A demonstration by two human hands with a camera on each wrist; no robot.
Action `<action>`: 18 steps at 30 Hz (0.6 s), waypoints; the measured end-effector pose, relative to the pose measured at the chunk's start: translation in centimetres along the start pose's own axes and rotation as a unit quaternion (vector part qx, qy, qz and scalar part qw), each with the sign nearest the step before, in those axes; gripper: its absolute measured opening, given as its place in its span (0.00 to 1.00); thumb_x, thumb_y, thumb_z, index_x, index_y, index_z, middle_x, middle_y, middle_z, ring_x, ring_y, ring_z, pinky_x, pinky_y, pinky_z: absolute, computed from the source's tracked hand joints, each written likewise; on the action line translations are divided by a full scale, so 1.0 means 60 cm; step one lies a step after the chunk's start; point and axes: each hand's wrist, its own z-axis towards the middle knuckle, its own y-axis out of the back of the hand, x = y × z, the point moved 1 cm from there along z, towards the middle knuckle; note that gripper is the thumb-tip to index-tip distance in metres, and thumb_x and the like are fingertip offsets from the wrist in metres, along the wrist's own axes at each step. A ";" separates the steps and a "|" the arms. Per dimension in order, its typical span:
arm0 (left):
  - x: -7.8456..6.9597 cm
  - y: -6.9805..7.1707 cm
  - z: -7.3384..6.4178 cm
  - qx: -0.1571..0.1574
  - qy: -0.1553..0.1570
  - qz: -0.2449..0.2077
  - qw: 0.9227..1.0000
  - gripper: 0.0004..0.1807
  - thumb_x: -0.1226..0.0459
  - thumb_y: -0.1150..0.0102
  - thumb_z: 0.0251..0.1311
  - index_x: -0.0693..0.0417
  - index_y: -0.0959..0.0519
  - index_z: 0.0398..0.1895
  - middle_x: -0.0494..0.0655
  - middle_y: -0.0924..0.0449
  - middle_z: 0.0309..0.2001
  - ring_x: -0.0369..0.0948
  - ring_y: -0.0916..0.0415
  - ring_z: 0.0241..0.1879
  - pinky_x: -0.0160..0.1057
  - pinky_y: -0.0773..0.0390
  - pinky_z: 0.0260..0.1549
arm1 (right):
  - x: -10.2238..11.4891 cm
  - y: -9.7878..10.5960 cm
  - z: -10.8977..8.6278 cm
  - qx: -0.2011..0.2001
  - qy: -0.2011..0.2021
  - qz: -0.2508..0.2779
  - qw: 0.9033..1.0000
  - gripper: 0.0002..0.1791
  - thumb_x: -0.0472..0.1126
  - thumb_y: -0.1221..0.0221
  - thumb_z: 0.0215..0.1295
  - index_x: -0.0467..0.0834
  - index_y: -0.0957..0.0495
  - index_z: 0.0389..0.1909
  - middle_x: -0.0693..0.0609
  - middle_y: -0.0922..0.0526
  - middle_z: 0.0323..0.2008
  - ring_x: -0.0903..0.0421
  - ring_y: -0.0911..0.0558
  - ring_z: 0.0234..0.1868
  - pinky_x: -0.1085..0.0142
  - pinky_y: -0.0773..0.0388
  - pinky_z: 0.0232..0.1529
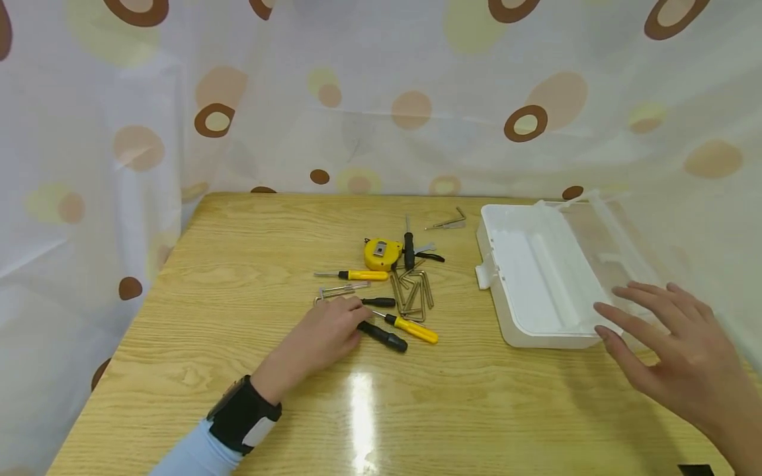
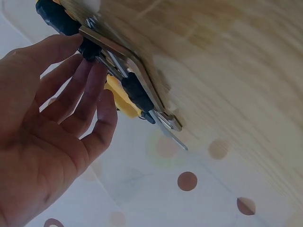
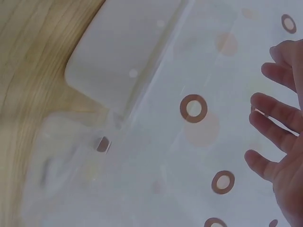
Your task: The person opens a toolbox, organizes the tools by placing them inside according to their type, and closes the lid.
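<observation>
My left hand (image 1: 326,330) is low over the tools, its thumb and fingertips pinching a black-handled screwdriver (image 1: 383,337). In the left wrist view, the thumb lies on the near side of this black handle (image 2: 61,19) and the fingers curl behind it. Close by lie a yellow-and-black screwdriver (image 1: 417,329), another black handle (image 1: 379,302) and bent hex keys (image 1: 423,291). My right hand (image 1: 684,350) hovers with spread fingers by the open white toolbox (image 1: 506,317), near its clear lid (image 1: 619,231). It holds nothing.
Further back are a yellow tape measure (image 1: 382,254), a small black screwdriver (image 1: 409,250) and a second yellow screwdriver (image 1: 366,275). Thin metal pieces (image 1: 345,289) lie left of the hex keys. A spotted curtain (image 1: 357,99) stands behind the wooden table (image 1: 250,251).
</observation>
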 end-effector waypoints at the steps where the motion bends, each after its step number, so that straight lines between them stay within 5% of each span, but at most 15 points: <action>1: -0.001 -0.001 0.000 -0.003 -0.004 0.007 1.000 0.10 0.67 0.31 0.60 0.53 0.15 0.45 0.47 0.17 0.39 0.44 0.18 0.37 0.42 0.18 0.33 | 0.008 -0.002 0.007 0.003 0.007 0.005 1.000 0.28 0.60 0.49 0.76 0.41 0.11 0.38 0.36 0.14 0.39 0.41 0.22 0.48 0.61 0.41 0.78; 9: -0.011 -0.003 -0.003 0.035 0.016 0.018 0.999 0.06 0.63 0.29 0.61 0.48 0.13 0.40 0.45 0.18 0.39 0.43 0.19 0.39 0.46 0.20 0.35 | 0.054 -0.011 0.043 0.013 0.053 0.027 0.998 0.27 0.56 0.51 0.79 0.40 0.12 0.36 0.37 0.13 0.39 0.43 0.20 0.47 0.66 0.45 0.79; 18: -0.019 0.001 -0.002 0.044 0.011 0.014 0.999 0.05 0.64 0.29 0.61 0.50 0.13 0.39 0.46 0.15 0.42 0.44 0.17 0.42 0.45 0.17 0.40 | 0.079 -0.019 0.054 0.020 0.072 0.044 0.996 0.26 0.53 0.51 0.80 0.39 0.12 0.36 0.38 0.13 0.37 0.41 0.21 0.42 0.66 0.44 0.79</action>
